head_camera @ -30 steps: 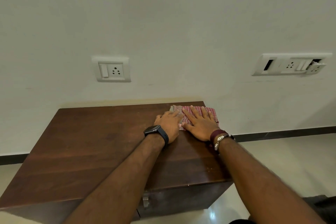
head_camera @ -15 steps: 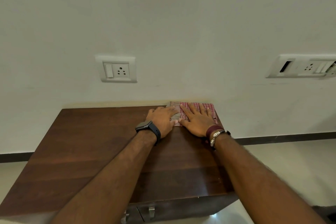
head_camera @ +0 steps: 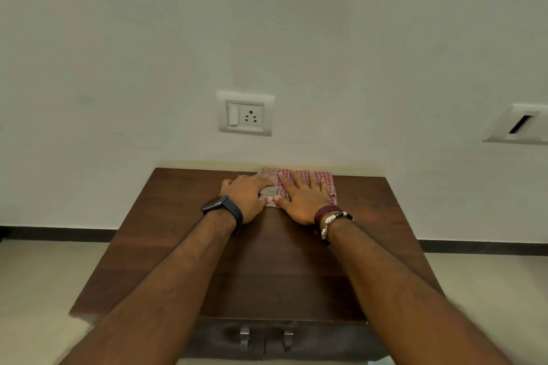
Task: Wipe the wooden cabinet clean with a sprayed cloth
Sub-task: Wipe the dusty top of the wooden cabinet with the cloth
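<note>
A dark wooden cabinet (head_camera: 184, 246) stands against a white wall. A folded red-and-white checked cloth (head_camera: 324, 182) lies flat on its top at the back edge, a little right of centre. My right hand (head_camera: 299, 198) presses flat on the cloth with its fingers spread. My left hand (head_camera: 249, 194), with a dark watch on the wrist, rests beside it, fingertips on the cloth's left edge. Much of the cloth is hidden under both hands.
A white wall socket (head_camera: 245, 113) sits above the cabinet, and a second switch plate (head_camera: 522, 124) is at the far right. Two metal door handles (head_camera: 245, 335) show on the cabinet front. Pale floor tiles and a dark skirting strip (head_camera: 53, 232) surround the cabinet.
Both hands have slid the cloth left along the back edge, away from the back right corner. The view has swung so the cabinet is now centred.
</note>
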